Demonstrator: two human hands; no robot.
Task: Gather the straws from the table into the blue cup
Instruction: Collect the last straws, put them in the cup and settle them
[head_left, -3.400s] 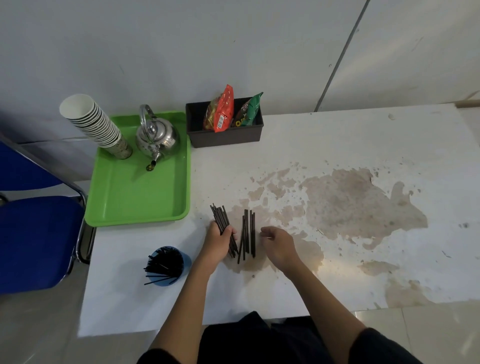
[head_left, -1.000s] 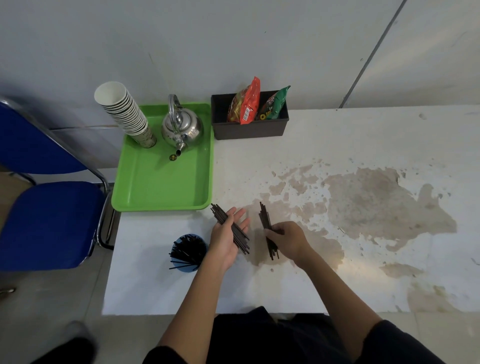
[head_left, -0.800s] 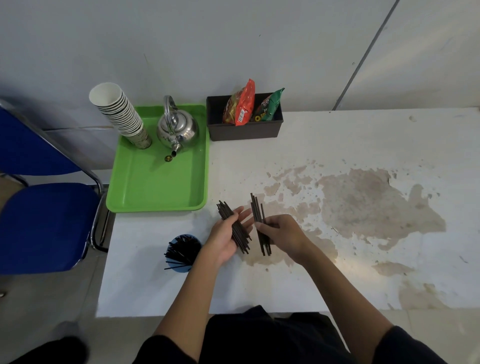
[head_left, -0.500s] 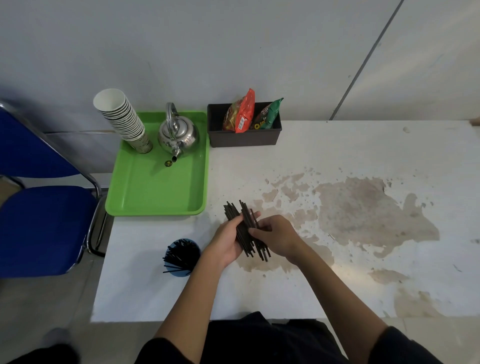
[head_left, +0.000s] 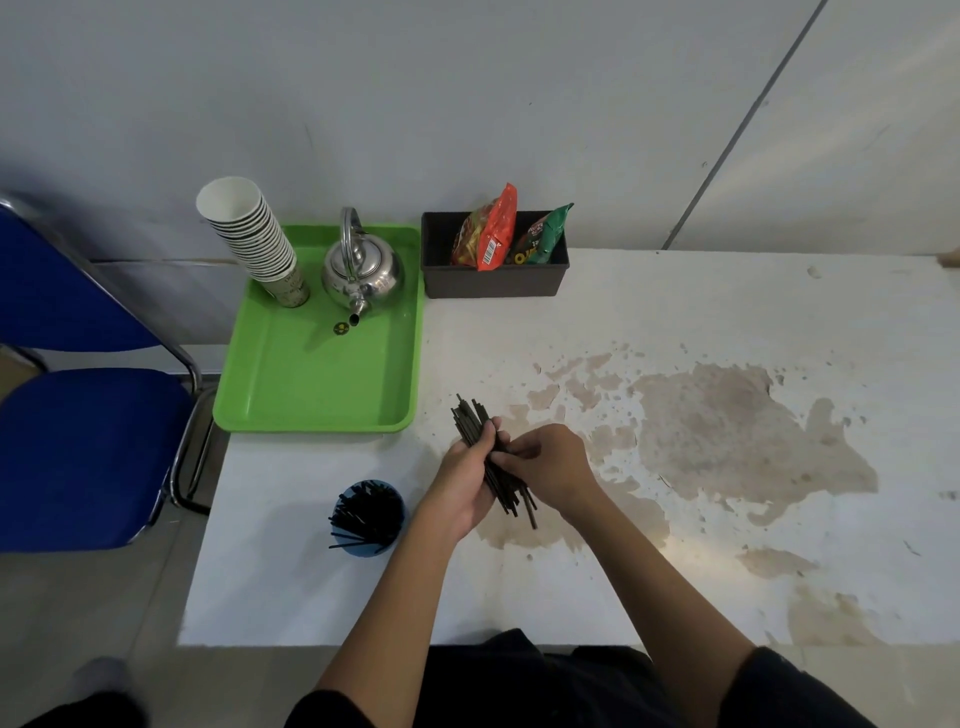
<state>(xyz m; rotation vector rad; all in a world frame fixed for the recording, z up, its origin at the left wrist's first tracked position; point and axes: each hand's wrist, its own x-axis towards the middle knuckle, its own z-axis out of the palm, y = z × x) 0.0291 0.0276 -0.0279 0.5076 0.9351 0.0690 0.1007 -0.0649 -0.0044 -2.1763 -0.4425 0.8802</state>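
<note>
Blue cup (head_left: 370, 519) noted lower left of centre on the desk (head_left: 675, 322), already holding black straws. Just right of it, at frame centre, a bundle of straws (head_left: 475, 423) is gripped by the left hand (head_left: 464, 480); right hand (head_left: 550, 462) fingers are closed on the same bundle. Beyond, upper left, green tray (head_left: 311, 384) with kettle (head_left: 362, 273).

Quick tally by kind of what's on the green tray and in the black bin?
Cup stack: 1
Kettle: 1
Snack packets, red and green: 2
Total: 4
</note>
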